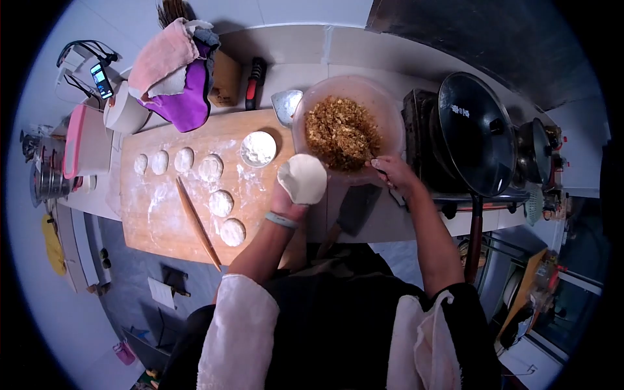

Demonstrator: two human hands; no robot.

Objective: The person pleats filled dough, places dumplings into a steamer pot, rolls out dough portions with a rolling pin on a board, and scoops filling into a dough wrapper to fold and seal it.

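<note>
A round, flat dough wrapper (pixel 303 179) lies across the palm and fingers of my left hand (pixel 290 207), which supports it from below beside the bowl. My right hand (pixel 398 174) grips the handle of what looks like a spoon (pixel 375 162) at the bowl's near right rim; its head is hidden in the filling. Brown, crumbly filling (pixel 341 127) is heaped inside the large translucent bowl (pixel 392 107). Left of my left hand, a small white bowl of flour (pixel 259 149) stands on the floured wooden board (pixel 146 214).
Several dough rounds (pixel 221 203) and a rolling pin (pixel 197 221) lie on the board. A cleaver (pixel 359 209) rests below the large bowl, near the counter edge. To the right, a wok (pixel 474 136) sits on the stove. Cloths (pixel 169 62) hang behind the board.
</note>
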